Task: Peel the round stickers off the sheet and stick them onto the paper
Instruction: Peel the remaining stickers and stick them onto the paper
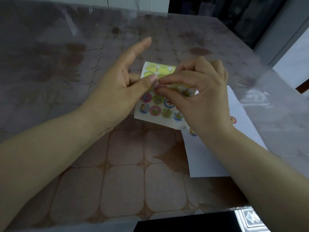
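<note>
Above the table | sticker sheet held up, thin and floppy | left hand pinches its edge | right hand nips a sticker rim, likely peeling; take edges only | paper lies beside, lower right

Both bare forearms reached forward and the hands met in the middle. The left hand had its thumb bent inward and index finger stretched out. The right hand pinched thumb against index fingertip, other fingers curled.
</note>
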`<state>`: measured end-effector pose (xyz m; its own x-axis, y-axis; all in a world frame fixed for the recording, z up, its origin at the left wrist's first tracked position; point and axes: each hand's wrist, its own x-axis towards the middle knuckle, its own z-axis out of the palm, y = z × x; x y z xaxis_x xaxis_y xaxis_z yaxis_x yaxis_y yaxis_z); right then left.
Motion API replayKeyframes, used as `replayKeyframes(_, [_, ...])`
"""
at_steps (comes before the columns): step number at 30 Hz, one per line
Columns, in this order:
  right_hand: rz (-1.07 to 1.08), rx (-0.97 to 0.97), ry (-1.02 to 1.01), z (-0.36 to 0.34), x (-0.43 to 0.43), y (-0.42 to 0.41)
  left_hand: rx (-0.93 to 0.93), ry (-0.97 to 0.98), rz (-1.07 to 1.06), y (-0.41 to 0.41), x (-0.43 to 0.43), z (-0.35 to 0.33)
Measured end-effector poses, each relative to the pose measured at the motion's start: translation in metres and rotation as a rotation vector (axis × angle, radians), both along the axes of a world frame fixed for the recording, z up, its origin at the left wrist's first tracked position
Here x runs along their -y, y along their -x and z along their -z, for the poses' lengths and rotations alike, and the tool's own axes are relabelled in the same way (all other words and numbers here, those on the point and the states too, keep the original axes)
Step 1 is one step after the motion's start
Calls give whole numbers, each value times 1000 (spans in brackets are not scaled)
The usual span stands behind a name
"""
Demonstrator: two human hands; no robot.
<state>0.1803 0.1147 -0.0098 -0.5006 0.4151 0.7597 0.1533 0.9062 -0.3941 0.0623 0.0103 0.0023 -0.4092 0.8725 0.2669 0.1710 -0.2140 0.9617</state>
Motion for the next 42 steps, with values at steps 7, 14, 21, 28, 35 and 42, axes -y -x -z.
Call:
replayKeyframes(7, [-4, -40, -16, -1, 3, 0, 43, -64, 7, 4, -2, 4])
replayKeyframes(14, [-6, -16, 38, 0, 1, -2, -115, -52, 20, 2, 1, 1])
replayKeyframes(21, [-23, -71, -49, -3, 5, -3, -110, -45, 2, 3, 1, 3])
replayKeyframes(28, [-47, -33, -98, -3, 2, -2, 13, -47, -38, 4, -2, 5])
replayKeyframes(35, [-120, 116, 92, -8, -4, -11, 91, 68, 1, 3, -3, 7])
replayKeyframes(42, [-229, 72, 613, -20, -8, -14, 90, 160, 77, 4, -3, 9])
